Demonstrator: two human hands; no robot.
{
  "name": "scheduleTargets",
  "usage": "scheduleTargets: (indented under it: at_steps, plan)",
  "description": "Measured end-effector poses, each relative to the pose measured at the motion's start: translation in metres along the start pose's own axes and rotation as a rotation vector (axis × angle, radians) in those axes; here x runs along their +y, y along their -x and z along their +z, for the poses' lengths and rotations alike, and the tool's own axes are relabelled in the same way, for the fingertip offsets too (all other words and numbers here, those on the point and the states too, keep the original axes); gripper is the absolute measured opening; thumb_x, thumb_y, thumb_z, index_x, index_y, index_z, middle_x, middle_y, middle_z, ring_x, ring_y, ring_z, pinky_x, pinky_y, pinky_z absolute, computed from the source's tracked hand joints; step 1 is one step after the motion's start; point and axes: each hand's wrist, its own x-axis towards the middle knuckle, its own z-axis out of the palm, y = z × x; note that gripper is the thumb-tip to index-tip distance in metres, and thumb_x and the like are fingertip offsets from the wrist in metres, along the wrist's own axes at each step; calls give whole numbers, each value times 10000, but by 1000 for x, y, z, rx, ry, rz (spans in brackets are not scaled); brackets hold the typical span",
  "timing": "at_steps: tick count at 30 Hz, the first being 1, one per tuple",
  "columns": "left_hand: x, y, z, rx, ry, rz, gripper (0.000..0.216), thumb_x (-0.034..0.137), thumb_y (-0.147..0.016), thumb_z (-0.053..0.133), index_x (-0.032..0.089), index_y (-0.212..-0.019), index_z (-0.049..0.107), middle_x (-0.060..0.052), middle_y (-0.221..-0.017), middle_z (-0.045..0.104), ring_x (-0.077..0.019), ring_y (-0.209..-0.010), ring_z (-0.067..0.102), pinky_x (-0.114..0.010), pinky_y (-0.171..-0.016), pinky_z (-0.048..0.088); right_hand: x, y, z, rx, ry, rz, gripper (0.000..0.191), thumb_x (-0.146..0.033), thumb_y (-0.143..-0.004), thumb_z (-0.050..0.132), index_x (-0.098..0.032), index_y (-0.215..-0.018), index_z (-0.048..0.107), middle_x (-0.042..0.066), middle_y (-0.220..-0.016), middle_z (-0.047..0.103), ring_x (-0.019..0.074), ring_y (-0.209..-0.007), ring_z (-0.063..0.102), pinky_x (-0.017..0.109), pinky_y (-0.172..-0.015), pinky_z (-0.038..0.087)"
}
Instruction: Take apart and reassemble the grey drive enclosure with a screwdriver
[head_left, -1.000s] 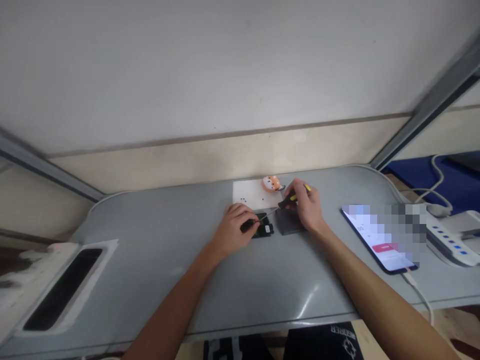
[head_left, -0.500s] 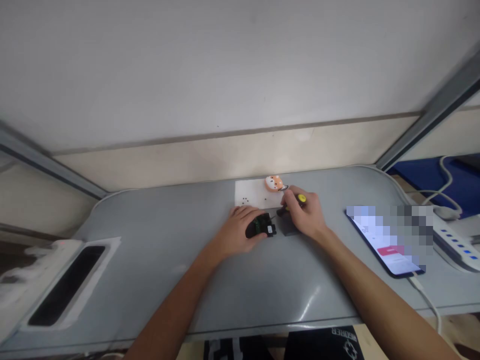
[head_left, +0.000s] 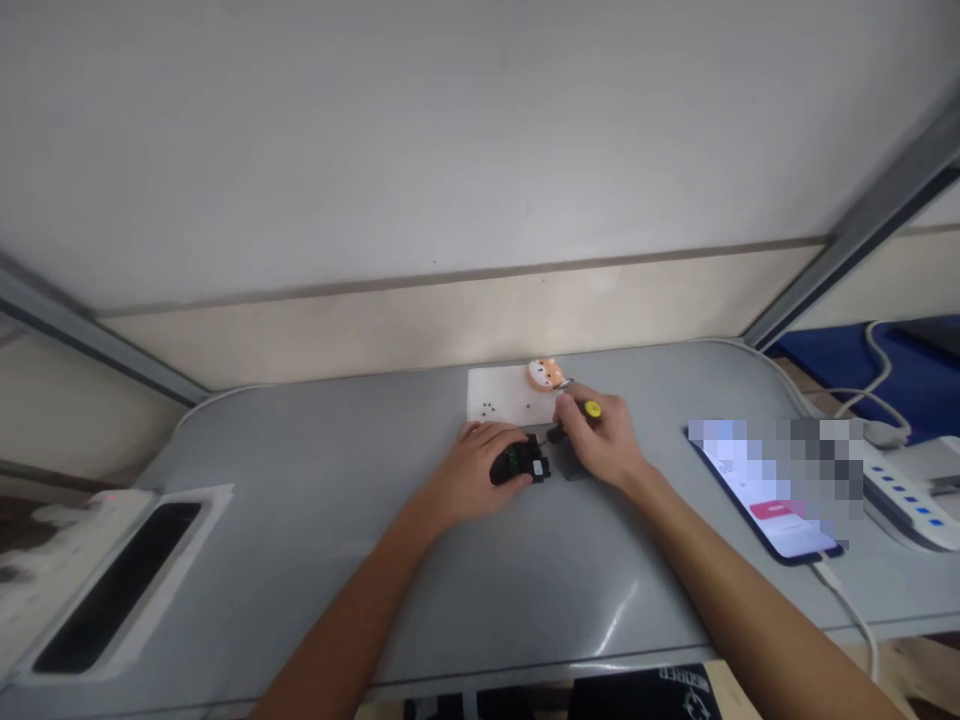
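My left hand point(head_left: 477, 466) lies curled over a small black device point(head_left: 519, 465) on the grey table point(head_left: 300, 520), holding it down. My right hand point(head_left: 604, 440) is closed round a black screwdriver with a yellow cap point(head_left: 579, 419), its tip pointing down at the device. A dark grey block point(head_left: 571, 468) sits partly hidden under my right hand. Just behind them lies a white sheet point(head_left: 502, 397) with a few tiny dark screws point(head_left: 488, 409) and a small orange animal-face charm point(head_left: 545, 374).
A lit phone point(head_left: 765, 490) on a white cable lies at the right. A white power strip point(head_left: 907, 490) is further right. A white tray with a dark slot point(head_left: 112, 585) sits at the left. A wall rises behind the table.
My right hand has drawn closer to the device and tipped the screwdriver steeper, the yellow cap now facing up. My left hand has turned the black device slightly.
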Motion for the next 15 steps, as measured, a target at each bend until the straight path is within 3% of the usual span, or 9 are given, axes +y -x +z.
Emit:
scheduleTargets:
  at_steps: [8,12,15]
  plan:
    - [-5,0,3,18,7,33,274,288,-870,778,236,-1091,625,-44,-1171,727,-268,-1147,656,-476,-1078,452,-31,-32,10,-264,43,-65,390,-448,-1022,465,-226,-709,396,-32,-633,432,149,-647,422,300,-646,335]
    - [-4,-1,1,31,6,62,211,276,-884,771,230,-1051,650,-50,-1228,719,-261,-1178,651,-462,-1083,455,-26,-33,13,-202,-39,-31,399,-455,-1031,473,-224,-714,398,-34,-656,439,144,-655,431,306,-659,348]
    - [-4,-1,0,32,-9,79,207,277,-890,769,239,-1064,664,-51,-1268,706,-260,-1197,643,-459,-1088,457,-17,-29,12,-149,-153,-35,403,-486,-1035,495,-218,-734,485,-14,-715,515,154,-714,492,315,-701,386]
